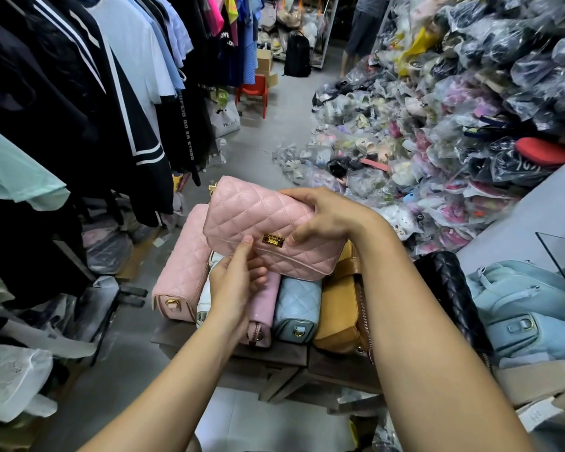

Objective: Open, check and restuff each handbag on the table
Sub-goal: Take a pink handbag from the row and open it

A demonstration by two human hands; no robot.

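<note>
The pink quilted handbag [258, 213] is held in the air just above the row of other handbags [299, 305] on the small wooden table [287, 357], flap toward the camera. It looks light and padded, soft enough to dent under pressure yet boxy enough to keep its shape, so 2 hands at its ends should steady it well. The smooth skin may slide a little. The flap appears closed, and the gold clasp [273, 240] at its lower middle is the likely place to open it.

The right hand [327, 216] wraps the bag's right end, fingers curled over the top and thumb [302, 234] just beside the clasp. The left hand [232, 288] grips the lower left edge, thumb [244, 247] pressed on the flap near the clasp.

Hanging clothes [79, 93] crowd the left and a heap of bagged shoes [437, 125] the right. The table is packed to its edges, so working room is above the row, toward the body.
</note>
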